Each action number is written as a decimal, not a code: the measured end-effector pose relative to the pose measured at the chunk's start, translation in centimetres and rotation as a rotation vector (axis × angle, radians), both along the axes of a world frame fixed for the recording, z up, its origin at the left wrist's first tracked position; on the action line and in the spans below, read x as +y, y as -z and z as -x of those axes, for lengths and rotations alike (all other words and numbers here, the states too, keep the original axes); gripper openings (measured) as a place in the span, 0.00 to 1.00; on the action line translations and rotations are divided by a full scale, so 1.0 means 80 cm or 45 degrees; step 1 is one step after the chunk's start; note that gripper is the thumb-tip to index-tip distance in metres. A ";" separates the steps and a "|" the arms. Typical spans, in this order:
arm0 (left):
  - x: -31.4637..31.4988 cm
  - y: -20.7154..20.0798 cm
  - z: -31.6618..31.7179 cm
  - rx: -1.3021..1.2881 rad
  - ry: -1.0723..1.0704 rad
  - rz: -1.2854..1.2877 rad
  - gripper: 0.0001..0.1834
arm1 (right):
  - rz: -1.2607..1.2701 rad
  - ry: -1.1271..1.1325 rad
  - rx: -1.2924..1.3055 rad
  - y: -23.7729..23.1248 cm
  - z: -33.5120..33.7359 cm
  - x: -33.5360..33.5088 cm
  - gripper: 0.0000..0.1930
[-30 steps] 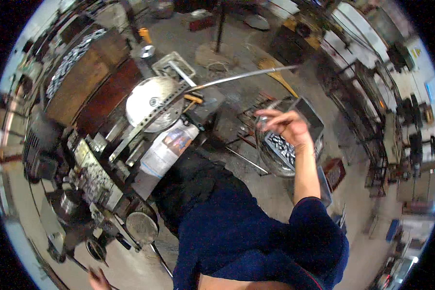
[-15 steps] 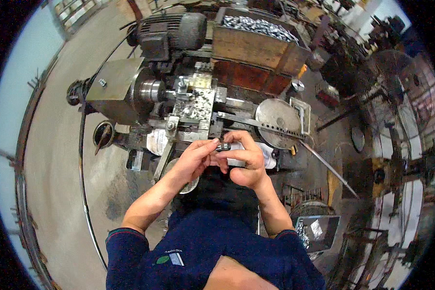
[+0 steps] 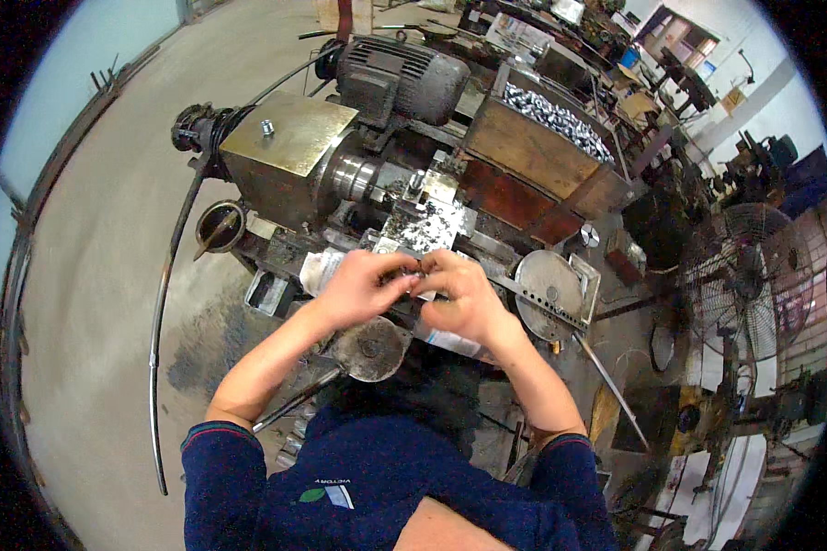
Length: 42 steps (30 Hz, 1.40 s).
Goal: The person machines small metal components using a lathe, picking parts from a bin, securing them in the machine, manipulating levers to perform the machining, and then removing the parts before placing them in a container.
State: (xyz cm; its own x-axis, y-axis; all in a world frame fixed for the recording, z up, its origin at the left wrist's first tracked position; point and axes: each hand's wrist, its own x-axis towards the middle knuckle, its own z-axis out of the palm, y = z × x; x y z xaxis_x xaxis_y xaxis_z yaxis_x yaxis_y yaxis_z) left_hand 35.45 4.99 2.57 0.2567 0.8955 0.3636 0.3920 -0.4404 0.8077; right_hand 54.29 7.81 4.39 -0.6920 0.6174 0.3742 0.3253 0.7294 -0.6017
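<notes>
Fingertips meeting, my left hand (image 3: 366, 286) and my right hand (image 3: 467, 296) are closed in front of the lathe-like machine. Between them they pinch a small metal part, almost wholly covered by the fingers now. Just beyond the hands lies the machine's metal slide (image 3: 423, 225), strewn with dark chips. Left of the slide is a shiny round chuck (image 3: 354, 177) on a boxy headstock with a brass-toned cover (image 3: 289, 138). A small metal piece (image 3: 266, 128) stands on that cover.
A large motor (image 3: 404, 78) sits behind the headstock. A bin (image 3: 528, 151) heaped with small shiny metal parts stands at the back right. Round plates (image 3: 371, 351) flank my hands on lever arms. A long bar (image 3: 613, 390) slants at right, near a caged fan (image 3: 740, 275).
The view has swung, so the machine and bin sit further right and lower. Both hands have drawn closer together, and the small metal part, visible before, is now mostly hidden by fingers.
</notes>
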 end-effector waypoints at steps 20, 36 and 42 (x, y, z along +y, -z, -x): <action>-0.170 0.089 0.354 0.458 -1.296 0.295 0.26 | -0.074 0.357 -0.699 0.022 0.152 0.150 0.16; -0.111 0.089 0.535 1.609 -1.452 0.471 0.11 | 0.199 0.434 -0.360 0.016 0.151 0.160 0.13; -0.095 0.112 0.478 0.908 -1.493 -0.203 0.17 | -0.343 0.182 -0.030 -0.018 0.090 0.117 0.13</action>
State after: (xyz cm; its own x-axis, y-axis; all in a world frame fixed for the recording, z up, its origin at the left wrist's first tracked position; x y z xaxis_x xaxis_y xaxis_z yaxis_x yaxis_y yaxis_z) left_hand -2.78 -2.64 -6.38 -0.4388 0.6764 0.5916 0.8974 0.3632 0.2504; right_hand 47.11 17.18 5.81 -0.6158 0.5898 0.5224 0.4476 0.8075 -0.3841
